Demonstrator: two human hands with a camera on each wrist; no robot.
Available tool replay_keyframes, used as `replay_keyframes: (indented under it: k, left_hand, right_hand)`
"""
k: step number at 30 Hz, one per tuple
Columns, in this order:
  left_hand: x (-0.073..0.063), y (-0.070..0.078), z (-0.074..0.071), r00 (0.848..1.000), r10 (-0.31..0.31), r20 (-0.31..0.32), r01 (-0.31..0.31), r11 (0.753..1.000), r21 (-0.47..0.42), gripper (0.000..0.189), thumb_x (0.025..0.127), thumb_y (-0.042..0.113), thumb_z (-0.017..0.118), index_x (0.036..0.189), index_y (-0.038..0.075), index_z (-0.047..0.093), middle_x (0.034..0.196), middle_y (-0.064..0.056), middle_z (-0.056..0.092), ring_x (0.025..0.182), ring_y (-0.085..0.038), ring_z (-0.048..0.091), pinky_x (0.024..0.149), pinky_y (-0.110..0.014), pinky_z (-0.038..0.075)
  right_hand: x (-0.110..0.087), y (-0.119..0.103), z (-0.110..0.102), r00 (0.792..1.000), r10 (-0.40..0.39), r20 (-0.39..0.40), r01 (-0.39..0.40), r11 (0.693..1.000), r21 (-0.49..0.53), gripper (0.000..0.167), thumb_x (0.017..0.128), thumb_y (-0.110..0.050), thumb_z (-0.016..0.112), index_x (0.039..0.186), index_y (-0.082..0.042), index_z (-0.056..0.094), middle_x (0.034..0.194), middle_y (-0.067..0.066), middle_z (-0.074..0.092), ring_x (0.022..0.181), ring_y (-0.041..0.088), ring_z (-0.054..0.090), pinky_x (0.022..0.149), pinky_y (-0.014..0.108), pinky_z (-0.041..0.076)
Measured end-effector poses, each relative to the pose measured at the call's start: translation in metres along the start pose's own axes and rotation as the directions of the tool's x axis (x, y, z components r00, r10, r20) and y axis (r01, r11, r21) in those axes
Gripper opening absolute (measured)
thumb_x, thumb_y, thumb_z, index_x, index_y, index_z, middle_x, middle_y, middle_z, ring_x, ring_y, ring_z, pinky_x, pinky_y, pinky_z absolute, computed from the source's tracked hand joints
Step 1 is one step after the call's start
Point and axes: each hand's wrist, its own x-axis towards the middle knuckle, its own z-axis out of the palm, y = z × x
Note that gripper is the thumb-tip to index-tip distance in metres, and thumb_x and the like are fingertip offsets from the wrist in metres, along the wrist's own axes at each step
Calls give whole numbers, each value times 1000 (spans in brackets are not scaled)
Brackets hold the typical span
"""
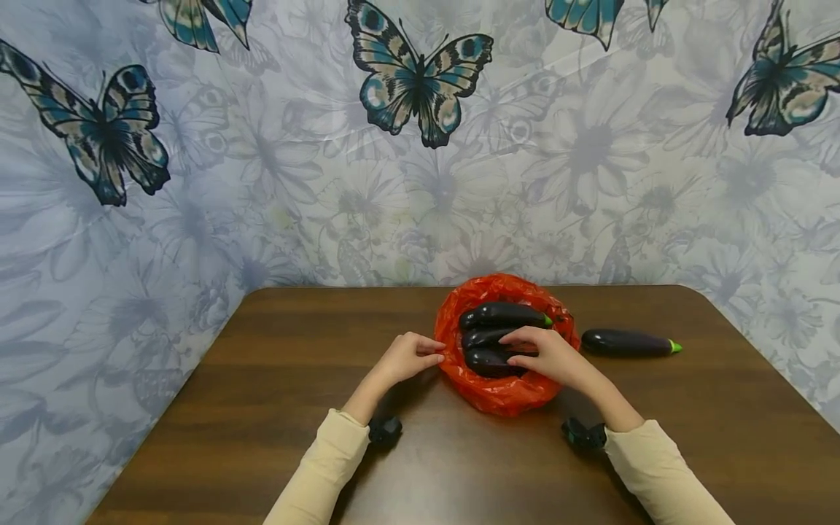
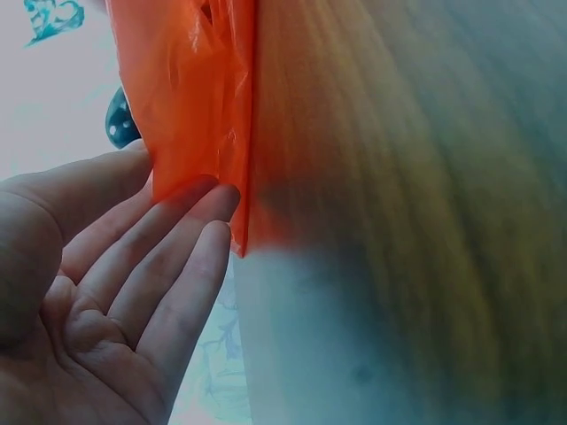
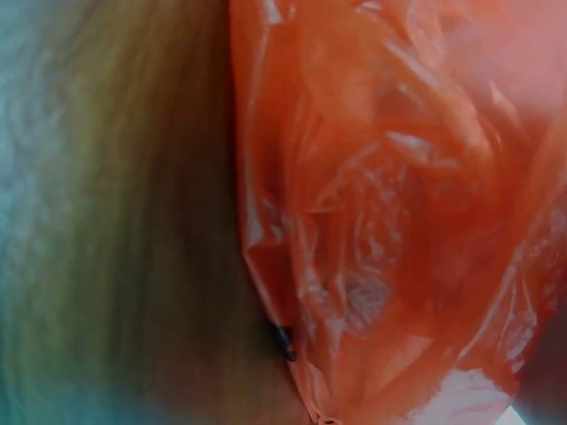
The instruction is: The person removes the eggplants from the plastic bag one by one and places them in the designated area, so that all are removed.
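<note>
A red plastic bag (image 1: 502,405) stands on the table with its rim rolled open. Several dark, glossy eggplants (image 1: 502,315) lie side by side inside it, one showing a green tip. At the bag's left side, my left hand (image 1: 410,357) touches the plastic, its fingers fairly straight in the left wrist view. My right hand (image 1: 545,355) reaches over the right rim, thumb and fingers apart on the nearer eggplants (image 1: 488,361), covering their right ends. In the right wrist view the bag's outer wall (image 3: 381,195) hides the fingers.
Another eggplant (image 1: 623,343) lies on the table right of the bag, green tip pointing right. The brown wooden table (image 1: 262,423) ends at a wall covering (image 1: 295,182) with butterflies and flowers. A dark device sits at each wrist.
</note>
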Motion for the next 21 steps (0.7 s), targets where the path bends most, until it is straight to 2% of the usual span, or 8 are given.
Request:
replay_keyframes:
  k: [5,8,15,21]
  left_hand:
    - [10,7,14,999,11,45,-11,1000,3,26,87,15,68,108,1,70,101,-8,68,92,-15,65,78,-25,50]
    - [13,10,16,999,13,52,-13,1000,0,26,86,15,69,108,1,70,101,-8,68,92,-15,65,78,-24,50]
    - [6,3,10,999,9,39,-9,1000,-1,26,86,14,69,108,0,70,100,-9,68,92,-16,65,77,-25,51]
    - [-4,-2,-2,1000,-15,11,15,1000,6,27,87,15,68,109,0,69,102,-9,68,93,-18,65,78,-28,51]
  right_hand:
    - [-21,4,-5,1000,23,-15,-24,997,-68,32,80,-15,75,110,-6,67,108,4,64,102,26,59,85,45,47]
    - [-25,6,-6,1000,28,-6,-28,997,-78,32,80,-16,75,110,-7,67,108,3,64,103,26,59,85,45,47]
    - [-17,7,1,1000,-5,24,7,997,-76,31,82,-18,74,111,-8,67,108,5,65,102,27,59,85,47,46]
    - [0,2,8,998,-41,55,45,996,-73,34,81,-16,74,113,-8,66,110,6,65,102,27,59,86,47,46]
